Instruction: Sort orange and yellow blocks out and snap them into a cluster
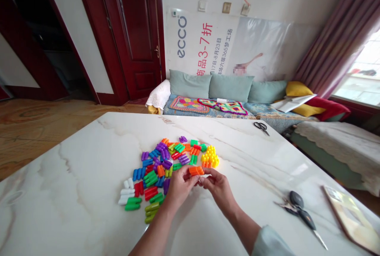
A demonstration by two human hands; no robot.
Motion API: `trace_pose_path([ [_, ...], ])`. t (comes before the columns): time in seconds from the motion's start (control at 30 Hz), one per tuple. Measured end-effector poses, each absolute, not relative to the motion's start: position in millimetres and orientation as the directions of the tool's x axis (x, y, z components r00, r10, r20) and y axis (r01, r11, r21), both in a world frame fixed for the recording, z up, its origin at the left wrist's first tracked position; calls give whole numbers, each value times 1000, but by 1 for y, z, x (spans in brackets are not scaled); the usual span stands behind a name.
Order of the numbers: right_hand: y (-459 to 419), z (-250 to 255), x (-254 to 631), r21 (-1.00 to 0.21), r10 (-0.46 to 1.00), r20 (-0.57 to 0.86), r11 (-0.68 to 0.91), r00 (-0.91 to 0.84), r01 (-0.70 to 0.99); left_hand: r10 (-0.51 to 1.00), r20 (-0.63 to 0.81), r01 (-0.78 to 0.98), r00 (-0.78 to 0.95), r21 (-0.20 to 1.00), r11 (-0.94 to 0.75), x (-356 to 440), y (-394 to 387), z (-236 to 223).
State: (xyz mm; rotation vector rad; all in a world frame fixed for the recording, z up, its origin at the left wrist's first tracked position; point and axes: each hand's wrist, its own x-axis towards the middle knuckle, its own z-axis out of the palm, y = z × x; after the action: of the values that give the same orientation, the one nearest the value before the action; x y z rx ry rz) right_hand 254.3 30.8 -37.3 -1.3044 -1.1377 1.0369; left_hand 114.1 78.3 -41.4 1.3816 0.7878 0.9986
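Note:
An orange ridged plastic piece (196,170) is held between my two hands, just above the marble-patterned table (97,216). My left hand (181,184) pinches its left end. My right hand (216,184) has its fingertips closed at the right end of the same piece. Beyond and left of my hands lies a loose heap of similar plastic pieces, among them purple (164,153), blue (139,174), red (151,193), green (151,178) and white (127,195) ones. A cluster of yellow rounded pieces (210,155) sits just past my right hand.
Black-handled scissors (260,127) lie near the table's far right edge. Keys with black fobs (301,208) rest to my right, beside a flat rectangular object (352,218). Behind the table stands a sofa with pale green cushions (231,87).

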Motion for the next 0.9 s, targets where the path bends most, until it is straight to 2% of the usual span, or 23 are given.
trace_pose_path([
  [0.1,32,-41,260,-993,969,50,22,242,119,900,137,-29,414,990,-138,117,76,-43],
  [0.2,34,-42,276,-974,951,101,35,292,224,864,255,125,435,933,-338,114,79,-48],
  [0.27,34,-43,292,-929,926,174,41,336,369,853,381,260,357,836,-483,107,84,-50],
  [0.33,34,-47,311,-836,897,262,26,357,548,847,504,423,169,739,-525,95,89,-48],
  [0.43,35,-56,333,-685,889,327,-10,320,729,789,598,660,-143,652,-374,74,95,-39],
  [0.53,39,-63,338,-596,894,349,-20,282,803,757,587,793,-289,590,-154,60,97,-30],
  [0.63,41,-64,332,-583,896,336,-45,291,811,815,487,848,-314,529,10,56,100,-31],
  [0.73,38,-59,326,-564,885,282,-158,369,810,878,369,880,-304,462,111,57,103,-39],
  [0.83,33,-51,321,-468,887,215,-274,409,840,915,296,897,-275,421,134,57,105,-44],
  [0.9,30,-47,317,-427,912,173,-271,372,863,933,272,909,-236,401,113,57,105,-44],
])
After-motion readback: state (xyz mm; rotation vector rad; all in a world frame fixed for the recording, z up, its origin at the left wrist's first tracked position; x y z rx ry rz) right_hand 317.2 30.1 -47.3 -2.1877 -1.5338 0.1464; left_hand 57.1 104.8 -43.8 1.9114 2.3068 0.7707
